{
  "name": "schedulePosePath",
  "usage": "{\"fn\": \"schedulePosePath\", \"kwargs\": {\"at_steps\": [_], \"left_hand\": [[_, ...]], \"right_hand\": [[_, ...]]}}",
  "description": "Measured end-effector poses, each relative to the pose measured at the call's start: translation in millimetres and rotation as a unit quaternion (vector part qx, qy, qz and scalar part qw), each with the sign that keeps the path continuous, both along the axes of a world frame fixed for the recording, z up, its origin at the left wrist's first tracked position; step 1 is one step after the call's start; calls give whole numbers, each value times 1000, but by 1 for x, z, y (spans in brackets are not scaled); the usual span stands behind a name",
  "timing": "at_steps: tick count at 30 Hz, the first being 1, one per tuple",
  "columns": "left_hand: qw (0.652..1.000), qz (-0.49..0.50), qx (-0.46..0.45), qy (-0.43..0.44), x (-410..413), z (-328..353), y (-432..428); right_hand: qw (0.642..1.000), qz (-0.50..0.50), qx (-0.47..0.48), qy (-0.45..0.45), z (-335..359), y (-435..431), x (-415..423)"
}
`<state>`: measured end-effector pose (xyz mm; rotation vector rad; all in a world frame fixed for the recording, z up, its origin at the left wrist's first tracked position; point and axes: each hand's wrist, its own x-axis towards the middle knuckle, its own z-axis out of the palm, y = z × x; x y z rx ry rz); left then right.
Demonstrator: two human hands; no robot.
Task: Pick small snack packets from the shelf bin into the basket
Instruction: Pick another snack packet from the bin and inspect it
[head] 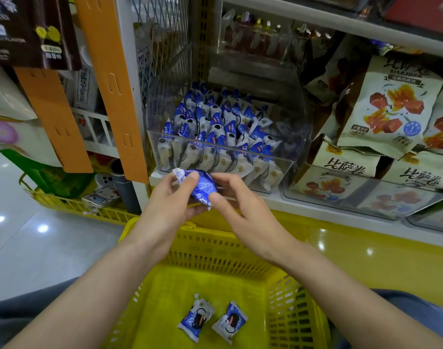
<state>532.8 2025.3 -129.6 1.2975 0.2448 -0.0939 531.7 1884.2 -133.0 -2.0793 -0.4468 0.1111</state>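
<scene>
A clear plastic shelf bin holds several small blue-and-white snack packets in rows. In front of the bin, my left hand grips one blue-and-white packet between thumb and fingers. My right hand touches the same packet's right end with thumb and fingertips. Below my arms sits the yellow basket, with two of the packets lying side by side on its floor.
Beige pizza-roll snack bags fill clear bins to the right. An orange strip hangs at the shelf's left post. A second yellow basket with goods stands on the glossy floor at left. A yellow ledge runs under the shelf.
</scene>
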Motion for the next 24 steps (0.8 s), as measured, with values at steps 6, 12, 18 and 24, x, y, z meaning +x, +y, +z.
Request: {"fn": "schedulePosePath", "kwargs": {"at_steps": [6, 12, 18, 24], "left_hand": [[989, -61, -119, 56, -4, 7, 2], [981, -68, 177, -39, -8, 8, 4], [961, -105, 224, -119, -6, 13, 3], [972, -118, 185, -84, -6, 9, 3]], "right_hand": [[990, 3, -33, -138, 0, 0, 0], [995, -46, 7, -86, 11, -7, 10], [991, -78, 107, 25, 13, -9, 15], [987, -109, 116, -8, 12, -8, 15]]}}
